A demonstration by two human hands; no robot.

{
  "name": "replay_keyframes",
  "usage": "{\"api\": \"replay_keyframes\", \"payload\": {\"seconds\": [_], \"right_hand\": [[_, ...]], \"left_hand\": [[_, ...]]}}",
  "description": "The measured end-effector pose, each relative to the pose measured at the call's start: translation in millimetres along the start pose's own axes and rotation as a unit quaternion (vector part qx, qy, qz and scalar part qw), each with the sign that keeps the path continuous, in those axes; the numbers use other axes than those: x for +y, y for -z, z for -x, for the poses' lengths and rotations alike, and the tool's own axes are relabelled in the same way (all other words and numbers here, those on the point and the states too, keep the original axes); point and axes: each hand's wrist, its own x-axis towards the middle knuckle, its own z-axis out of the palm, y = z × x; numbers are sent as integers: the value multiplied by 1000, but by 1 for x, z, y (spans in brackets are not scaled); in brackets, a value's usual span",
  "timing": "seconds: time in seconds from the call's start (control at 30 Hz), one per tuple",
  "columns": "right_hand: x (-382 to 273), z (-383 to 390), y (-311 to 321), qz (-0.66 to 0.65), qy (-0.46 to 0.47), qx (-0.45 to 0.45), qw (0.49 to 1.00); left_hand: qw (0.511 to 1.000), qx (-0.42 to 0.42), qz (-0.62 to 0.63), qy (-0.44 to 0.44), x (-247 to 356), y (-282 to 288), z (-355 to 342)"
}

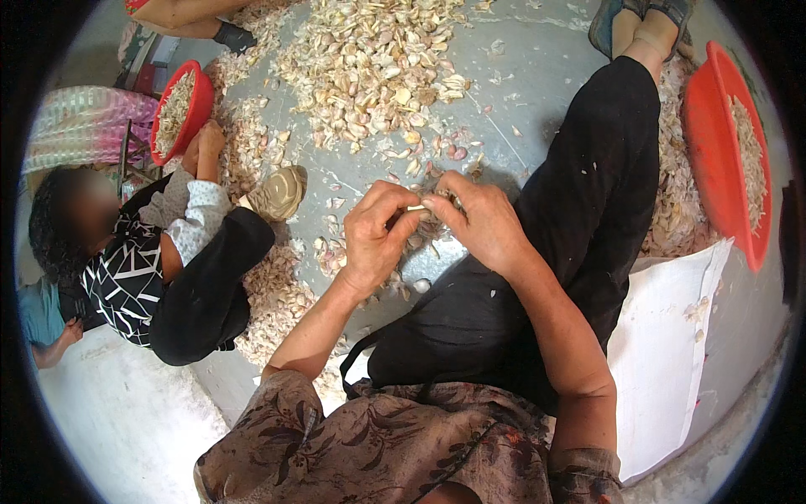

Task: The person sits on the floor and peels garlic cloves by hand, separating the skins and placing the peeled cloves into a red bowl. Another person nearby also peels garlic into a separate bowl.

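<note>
Both my hands meet over the floor, pinching a small pale piece, apparently a garlic clove, between their fingertips. My left hand has bent fingers with the thumb against the piece. My right hand has its thumb at the other end, fingers curled and partly hidden. Beneath and just beyond them lie loose cloves and papery skins, beside my outstretched black-trousered leg. A large heap of garlic cloves spreads on the grey floor farther ahead.
A red basin of peelings stands at right, by a skin pile and white sack. At left a co-worker sits among skins, hands by another red basin. Other people show at the top-left and left edge.
</note>
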Motion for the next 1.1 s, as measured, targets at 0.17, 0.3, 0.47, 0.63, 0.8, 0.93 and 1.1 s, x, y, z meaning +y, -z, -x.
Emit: {"api": "replay_keyframes", "payload": {"seconds": [0.17, 0.3, 0.47, 0.63, 0.8, 0.93, 1.1], "right_hand": [[4, 4, -10, -9, 82, 15, 996], [6, 7, -3, -372, -70, -57, 924], [1, 3, 11, -576, -135, 48, 805], [8, -5, 17, -585, -146, 157, 782], [11, -8, 14, -567, -162, 157, 792], [11, -7, 16, -575, -152, 193, 780], [15, -5, 15, -582, -132, 211, 774]], "left_hand": [[938, -37, 325, 114, 3, -8, 14], [886, -42, 430, 165, -5, -17, 19], [1000, -13, -22, 12, -95, -22, 6], [991, 2, -111, 71, -91, -24, -59], [995, 48, -62, 67, -144, -20, -57], [982, 41, 26, 183, -144, -18, -38], [990, 59, -131, 16, -118, -30, -59]]}}
